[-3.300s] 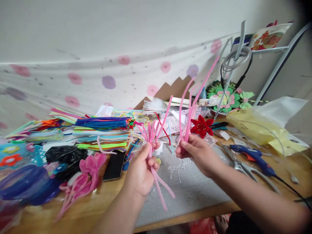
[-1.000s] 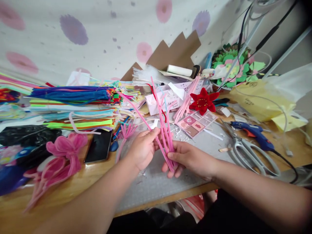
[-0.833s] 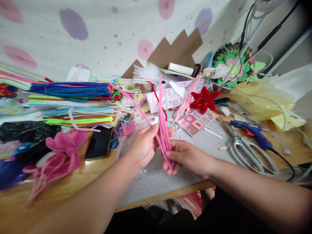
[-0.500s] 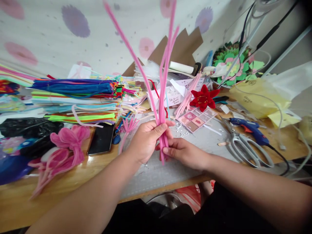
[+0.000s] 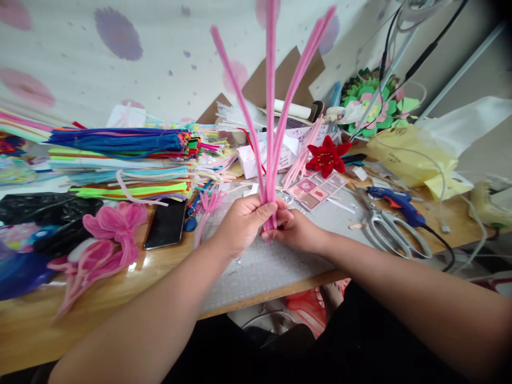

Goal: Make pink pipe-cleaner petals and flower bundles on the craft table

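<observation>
Over the grey mat point(image 5: 256, 277), the left hand point(image 5: 245, 225) and right hand point(image 5: 298, 232) pinch pink stems point(image 5: 271, 106), the tallest cut off above; print on the yellow bag point(image 5: 414, 154) is illegible.

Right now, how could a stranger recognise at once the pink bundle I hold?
Above the gray mat, find the left hand and right hand. They grip the pink bundle; unlike paler stems by the red flower, it spreads into three branches.

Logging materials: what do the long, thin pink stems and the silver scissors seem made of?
Long, thin pink stems: likely matte chenille, judging by soft, velvety edges; any core is hidden. Silver looped-handle scissors: probably metal, smooth with pale highlights.
</observation>
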